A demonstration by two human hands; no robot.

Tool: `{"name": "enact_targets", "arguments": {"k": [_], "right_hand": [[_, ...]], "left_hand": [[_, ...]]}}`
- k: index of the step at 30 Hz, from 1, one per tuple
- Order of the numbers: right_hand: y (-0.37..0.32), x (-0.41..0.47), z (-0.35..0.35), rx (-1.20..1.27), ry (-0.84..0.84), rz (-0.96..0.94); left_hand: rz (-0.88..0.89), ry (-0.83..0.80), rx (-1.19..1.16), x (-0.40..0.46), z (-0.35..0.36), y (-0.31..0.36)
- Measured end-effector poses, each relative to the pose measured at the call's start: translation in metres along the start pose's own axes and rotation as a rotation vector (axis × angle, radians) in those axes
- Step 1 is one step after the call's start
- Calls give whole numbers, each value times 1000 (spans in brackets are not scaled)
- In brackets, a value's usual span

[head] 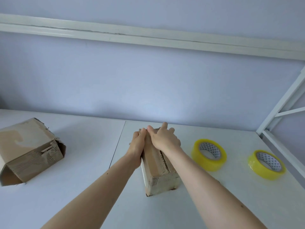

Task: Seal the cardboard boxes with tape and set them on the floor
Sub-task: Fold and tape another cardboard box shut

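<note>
so: two boxes (158, 164) (29, 151), two tape rolls (208, 156) (267, 164), two hands (137, 146) (165, 138).

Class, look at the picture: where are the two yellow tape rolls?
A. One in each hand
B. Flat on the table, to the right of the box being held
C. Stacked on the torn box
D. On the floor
B: both tape rolls lie flat on the white table, right of the box under both hands.
</note>
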State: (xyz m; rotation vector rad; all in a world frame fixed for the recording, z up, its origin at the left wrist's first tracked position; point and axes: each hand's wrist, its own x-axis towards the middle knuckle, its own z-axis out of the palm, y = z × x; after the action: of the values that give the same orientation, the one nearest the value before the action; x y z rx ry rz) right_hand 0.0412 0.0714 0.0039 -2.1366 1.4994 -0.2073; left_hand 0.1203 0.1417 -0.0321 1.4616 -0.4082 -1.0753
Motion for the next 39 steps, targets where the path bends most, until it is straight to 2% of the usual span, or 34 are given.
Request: {"name": "enact_targets", "arguments": {"k": [5,12,28,33,36,39], "right_hand": [[4,-6,23,-189,171,-97],[14,-21,18,-229,35,-106],[30,-65,14,-279,34,-134],[32,-62,9,-220,15,-102],[38,-55,8,-149,25,-81],[45,-44,-3,16,-66,-10]], "left_hand": [[-18,13,-47,23,-5,-20],[-37,42,-95,12,-2,-10],[-113,66,-127,14,-1,-8],[-107,53,-71,12,-1,-8],[-192,89,5,5,-6,-8],[-243,30,25,-15,0,-9]]}}
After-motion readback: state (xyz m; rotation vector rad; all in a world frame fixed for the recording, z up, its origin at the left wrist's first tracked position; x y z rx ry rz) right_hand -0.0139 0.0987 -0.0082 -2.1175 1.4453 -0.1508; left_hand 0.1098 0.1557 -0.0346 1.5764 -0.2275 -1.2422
